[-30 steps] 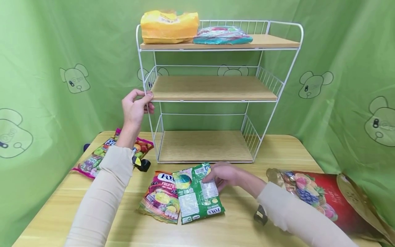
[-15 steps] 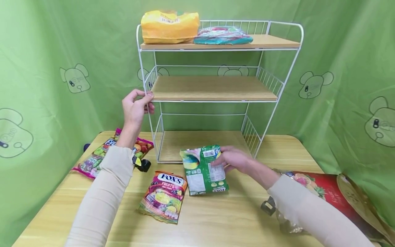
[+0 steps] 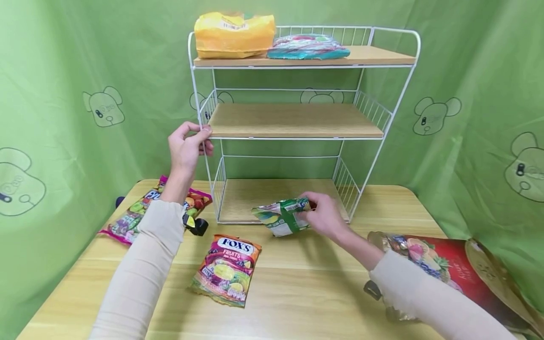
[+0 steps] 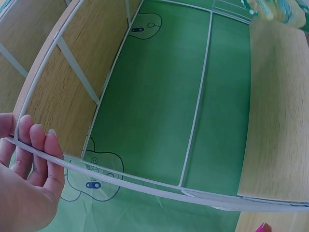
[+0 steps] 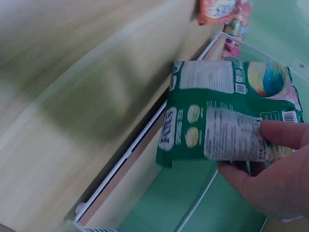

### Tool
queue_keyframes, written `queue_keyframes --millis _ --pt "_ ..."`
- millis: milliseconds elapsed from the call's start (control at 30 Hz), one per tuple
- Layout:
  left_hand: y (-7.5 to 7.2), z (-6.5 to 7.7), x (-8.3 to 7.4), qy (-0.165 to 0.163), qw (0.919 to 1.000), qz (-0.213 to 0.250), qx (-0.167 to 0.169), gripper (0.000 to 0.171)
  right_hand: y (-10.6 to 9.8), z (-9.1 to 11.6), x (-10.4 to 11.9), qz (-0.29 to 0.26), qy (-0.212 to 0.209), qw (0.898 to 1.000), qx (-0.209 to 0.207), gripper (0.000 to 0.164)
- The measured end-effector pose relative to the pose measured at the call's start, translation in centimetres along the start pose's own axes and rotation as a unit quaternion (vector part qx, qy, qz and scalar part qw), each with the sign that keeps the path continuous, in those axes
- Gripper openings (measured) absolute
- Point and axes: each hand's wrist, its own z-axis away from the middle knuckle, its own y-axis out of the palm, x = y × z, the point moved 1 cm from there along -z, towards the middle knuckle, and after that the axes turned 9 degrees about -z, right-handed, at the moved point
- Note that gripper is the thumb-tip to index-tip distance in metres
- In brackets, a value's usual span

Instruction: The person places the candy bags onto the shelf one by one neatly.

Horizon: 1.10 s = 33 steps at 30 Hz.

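Note:
My right hand (image 3: pixel 325 215) pinches the right side of a green FOX'S candy bag (image 3: pixel 285 218), back label up. It hangs tilted above the table, in front of the bottom shelf (image 3: pixel 272 191). In the right wrist view the thumb lies on top of the bag (image 5: pixel 207 111), fingers underneath. With thumb and fingers, my left hand (image 3: pixel 187 146) grips the white wire post at the left end of the middle shelf (image 3: pixel 293 120). The left wrist view shows those fingers (image 4: pixel 38 145) curled round the frame. An orange FOX'S fruit candy bag (image 3: pixel 229 271) lies flat on the table.
A yellow bag (image 3: pixel 233 37) and a teal-edged bag (image 3: pixel 308 47) sit on the top shelf. A pink-edged fruit candy bag (image 3: pixel 131 217) lies left, partly behind my left arm. At the right lies a large red and gold bag (image 3: pixel 463 269), partly covered by my right sleeve.
My right hand has lifted the green bag off the table and moved it toward the bottom shelf, tipping it flatter. The orange bag is now uncovered. My left hand has stayed put.

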Motion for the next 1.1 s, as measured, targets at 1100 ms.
queue_keyframes --millis 1100 --pt "0.0 0.0 0.1 0.001 1.0 -0.006 0.0 0.011 2.3 5.2 -3.4 0.195 0.019 0.954 0.225 0.06"
